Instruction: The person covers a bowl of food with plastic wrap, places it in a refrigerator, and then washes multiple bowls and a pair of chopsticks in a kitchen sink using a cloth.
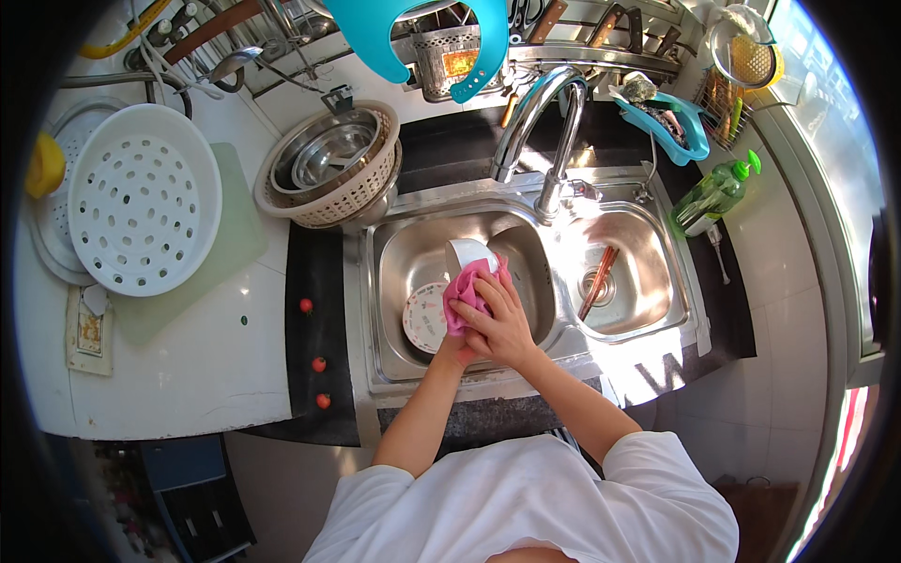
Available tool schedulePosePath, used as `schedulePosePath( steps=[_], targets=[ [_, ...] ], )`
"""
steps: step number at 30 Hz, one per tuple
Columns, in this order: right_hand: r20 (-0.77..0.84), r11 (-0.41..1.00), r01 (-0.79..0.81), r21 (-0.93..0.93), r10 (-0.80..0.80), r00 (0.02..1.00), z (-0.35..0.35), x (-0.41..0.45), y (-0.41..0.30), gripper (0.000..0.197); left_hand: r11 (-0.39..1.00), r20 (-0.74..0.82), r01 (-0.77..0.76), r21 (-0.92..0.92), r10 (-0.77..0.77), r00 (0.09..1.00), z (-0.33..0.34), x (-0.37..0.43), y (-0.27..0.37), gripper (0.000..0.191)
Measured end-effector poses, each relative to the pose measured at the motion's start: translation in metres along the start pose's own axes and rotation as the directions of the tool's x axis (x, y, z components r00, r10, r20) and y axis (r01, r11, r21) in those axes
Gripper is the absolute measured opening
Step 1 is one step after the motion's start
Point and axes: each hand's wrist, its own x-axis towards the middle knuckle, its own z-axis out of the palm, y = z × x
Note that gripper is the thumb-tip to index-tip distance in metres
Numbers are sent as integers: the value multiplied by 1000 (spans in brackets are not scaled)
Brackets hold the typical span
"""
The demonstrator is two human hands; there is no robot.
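Over the large steel sink basin (401, 246), my right hand (501, 320) presses a pink cloth (461, 299) against a white bowl (466, 255). My left hand (461, 348) is beneath the cloth and mostly hidden by it and my right hand; what its fingers grip cannot be made out. Lower in the basin, partly behind the cloth, sits a white plate or shallow bowl (424, 318) with a printed pattern. The chrome faucet (542, 127) arches behind the basin, and no water is seen running from it.
Red-brown chopsticks (599, 281) lie in the small basin. A green pump bottle (711, 193) stands at the right. Stacked steel bowls and a beige plastic colander (352, 190) are at the left rear. Several cherry tomatoes (319, 364) rest on the black counter edge, beyond which is a white perforated tray (144, 200).
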Motion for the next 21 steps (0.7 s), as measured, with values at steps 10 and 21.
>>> schedulePosePath(
  steps=[10, 21],
  targets=[
    [593, 76, -681, 728, 428, 682, -13, 71, 65, 33, 839, -187, 367, 402, -317, 930, -42, 1, 30, 39],
    [-39, 951, -165, 262, 181, 983, -5, 22, -1, 38, 969, 233, -92, 228, 37, 972, -9, 20, 20, 48]
  ],
)
